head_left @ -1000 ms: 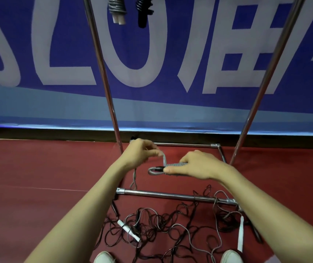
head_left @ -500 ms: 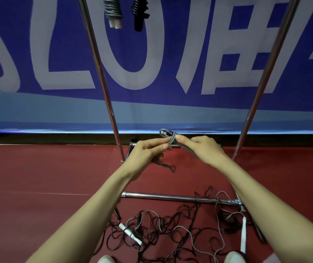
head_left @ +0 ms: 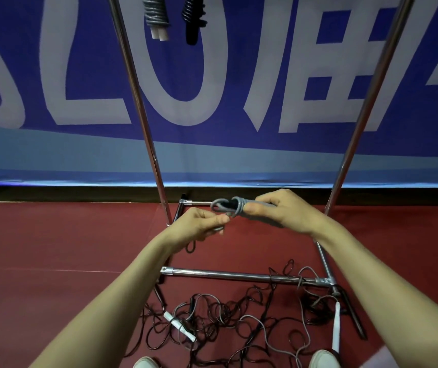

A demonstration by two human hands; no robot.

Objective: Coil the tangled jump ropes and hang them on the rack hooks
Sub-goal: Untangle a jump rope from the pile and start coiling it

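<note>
Your right hand [head_left: 284, 212] grips the grey coiled jump rope [head_left: 226, 206] level, to hold its loops bunched. Your left hand [head_left: 202, 224] pinches the loose tail [head_left: 230, 214] just beside it, likely to cinch the wrap.

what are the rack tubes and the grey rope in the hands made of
Rack tubes: polished metal, likely chromed or stainless steel, given the bright mirror-like streaks. Grey rope: smooth, slightly glossy cord, probably plastic or PVC-coated; it bends into springy loops.

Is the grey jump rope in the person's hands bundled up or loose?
Bundled: the grey jump rope is a tight coil gripped by the right hand, while the left hand pinches its free strand.
</note>
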